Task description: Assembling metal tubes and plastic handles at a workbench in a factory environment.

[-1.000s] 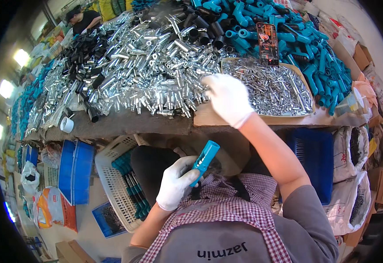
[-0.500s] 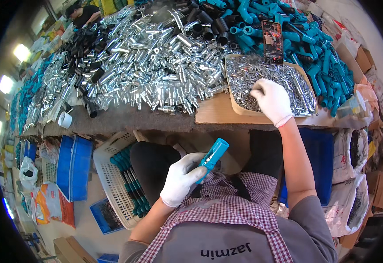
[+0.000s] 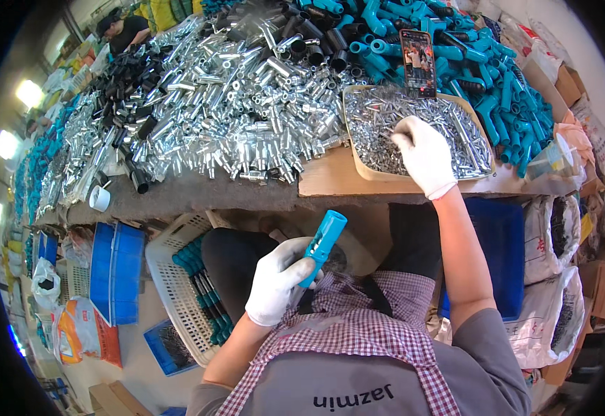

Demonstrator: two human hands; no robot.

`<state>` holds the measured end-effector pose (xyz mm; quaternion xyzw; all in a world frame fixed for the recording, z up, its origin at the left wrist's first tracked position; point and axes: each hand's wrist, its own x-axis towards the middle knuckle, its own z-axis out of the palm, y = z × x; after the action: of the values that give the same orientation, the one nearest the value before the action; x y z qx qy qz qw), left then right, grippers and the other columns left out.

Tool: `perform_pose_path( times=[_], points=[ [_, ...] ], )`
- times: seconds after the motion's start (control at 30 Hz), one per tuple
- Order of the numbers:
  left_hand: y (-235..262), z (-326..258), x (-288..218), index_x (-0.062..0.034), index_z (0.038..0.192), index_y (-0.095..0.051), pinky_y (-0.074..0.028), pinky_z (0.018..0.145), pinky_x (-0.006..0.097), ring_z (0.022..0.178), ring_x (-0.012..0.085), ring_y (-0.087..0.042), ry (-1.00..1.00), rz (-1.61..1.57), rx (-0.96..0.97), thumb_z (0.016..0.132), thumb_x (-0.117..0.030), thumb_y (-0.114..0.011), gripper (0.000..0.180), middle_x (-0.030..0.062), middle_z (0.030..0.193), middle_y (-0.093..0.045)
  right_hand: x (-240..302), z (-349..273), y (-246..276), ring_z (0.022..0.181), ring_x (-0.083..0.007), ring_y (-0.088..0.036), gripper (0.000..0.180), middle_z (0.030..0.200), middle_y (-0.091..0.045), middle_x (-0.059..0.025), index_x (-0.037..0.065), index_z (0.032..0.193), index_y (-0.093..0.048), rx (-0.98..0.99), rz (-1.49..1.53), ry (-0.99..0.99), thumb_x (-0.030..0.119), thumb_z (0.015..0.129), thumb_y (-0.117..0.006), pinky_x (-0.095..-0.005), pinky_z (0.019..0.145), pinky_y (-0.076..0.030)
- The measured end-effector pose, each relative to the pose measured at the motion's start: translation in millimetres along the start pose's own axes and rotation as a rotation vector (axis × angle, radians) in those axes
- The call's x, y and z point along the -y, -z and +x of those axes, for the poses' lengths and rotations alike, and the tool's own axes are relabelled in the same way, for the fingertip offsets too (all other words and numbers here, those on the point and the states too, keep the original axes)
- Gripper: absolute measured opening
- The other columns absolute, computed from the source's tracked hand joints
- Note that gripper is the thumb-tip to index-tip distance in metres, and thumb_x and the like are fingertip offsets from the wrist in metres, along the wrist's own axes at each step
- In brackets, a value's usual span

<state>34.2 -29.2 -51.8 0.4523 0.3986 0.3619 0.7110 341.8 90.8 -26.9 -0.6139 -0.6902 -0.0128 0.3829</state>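
Note:
My left hand [image 3: 275,283], in a white glove, grips a teal plastic tube [image 3: 325,239] with slots in its side, held at a tilt above my lap. My right hand [image 3: 424,156], also gloved, is over a shallow cream tray [image 3: 368,171] heaped with small metal parts [image 3: 379,128]. Its thumb and fingertips are pinched together at the parts; what lies between them is too small to make out. A phone [image 3: 418,64] with a lit screen stands at the tray's far edge.
Shiny metal fittings [image 3: 247,118] cover the table's middle and left, with black tubes [image 3: 309,41] among them. Teal handles [image 3: 503,104] pile up at the right. Below, a white basket [image 3: 171,277] holds teal-ended rods. Blue bins [image 3: 117,270] stand left. A person [image 3: 126,31] sits far left.
The view has shifted slightly. My right fingers, loosely curled before, now reach down among the small parts in a pinch. My left hand still holds the teal tube, now a bit more upright.

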Motion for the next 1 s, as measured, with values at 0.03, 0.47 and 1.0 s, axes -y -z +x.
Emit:
perform_pose_path(
  times=[0.03,0.47,1.0],
  points=[
    [2,0,1,0.012,0.132,-0.049,-0.055,0.071,0.028,0.085,0.0176,-0.065,0.005,-0.019,-0.006,0.086,-0.043,-0.073,0.076,0.0152,0.109,-0.063,4,1,6,0.078,-0.0308,-0.067,0.011,0.084,-0.069,-0.0128,0.006,0.089,-0.066,-0.019,0.003,0.0,0.015,0.085,-0.071,-0.0385,0.071,-0.052],
    [-1,14,2,0.0111,0.138,-0.044,-0.055,0.075,0.031,0.091,0.0193,-0.063,-0.005,-0.253,-0.028,0.089,-0.028,-0.068,0.067,0.0158,0.113,-0.062,103,-86,-6,0.073,-0.0136,-0.065,0.022,0.082,-0.068,-0.0093,0.001,0.093,-0.066,0.405,0.783,-0.35,0.01,0.077,-0.078,-0.028,0.069,-0.053],
    [9,8,11,0.0103,0.138,-0.048,-0.048,0.093,0.03,0.105,0.0189,-0.06,-0.17,-0.021,-0.089,0.088,-0.029,-0.072,0.068,0.0134,0.119,-0.062,116,-90,-24,0.073,-0.0129,-0.065,0.025,0.08,-0.07,-0.0094,0.002,0.088,-0.067,0.483,0.686,-0.39,0.017,0.075,-0.083,-0.0306,0.071,-0.053]
  ],
)
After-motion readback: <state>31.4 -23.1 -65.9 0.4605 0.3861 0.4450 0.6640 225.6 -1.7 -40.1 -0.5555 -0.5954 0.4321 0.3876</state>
